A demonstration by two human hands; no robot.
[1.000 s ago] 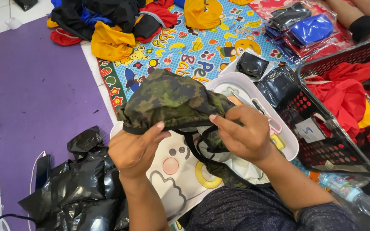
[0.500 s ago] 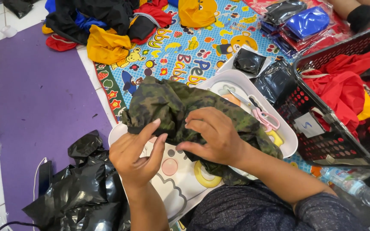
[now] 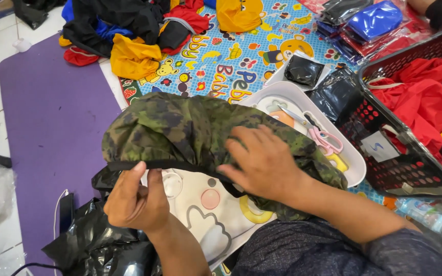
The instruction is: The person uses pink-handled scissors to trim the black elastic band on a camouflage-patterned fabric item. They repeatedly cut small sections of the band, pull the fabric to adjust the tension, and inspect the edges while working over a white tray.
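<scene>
Spread wider than half a second ago: camouflage garment [image 3: 180,128] now draped across the middle of the view, over the white tray [image 3: 351,163] at 3 o'clock and the pale cartoon-printed board [image 3: 200,214] at 6 o'clock. Bunched into a tighter lump between both hands a second ago. Left hand [image 3: 136,199] shifted from open, fingers splayed, to a pinch on the garment's black edge band [image 3: 180,164] at 7 o'clock: left grip clamped on that band, thumb and fingertips together. Right hand [image 3: 264,163] moved from gathering folds to lying flat on the cloth at centre-right, fingers apart and pressing down, clamped on nothing.

Unmoved around them: pink-handled scissors [image 3: 321,135] in the tray at 3 o'clock, black mesh basket [image 3: 410,168] with red cloth at 3 o'clock, pile of black, yellow and red garments [image 3: 124,36] at 11 o'clock on the patterned play mat [image 3: 231,61], purple mat [image 3: 52,117] at 9 o'clock, black plastic bags [image 3: 95,245] at 7 o'clock.

Hidden or hard to make out: most of the tray's contents under the cloth; true shape of the garment, lost in folds; far end of the band, tucked beneath the right palm; basket cut off at the right edge; clear bottle [image 3: 431,217] at 4 o'clock only partly in view; left fingertips partly behind the band.
</scene>
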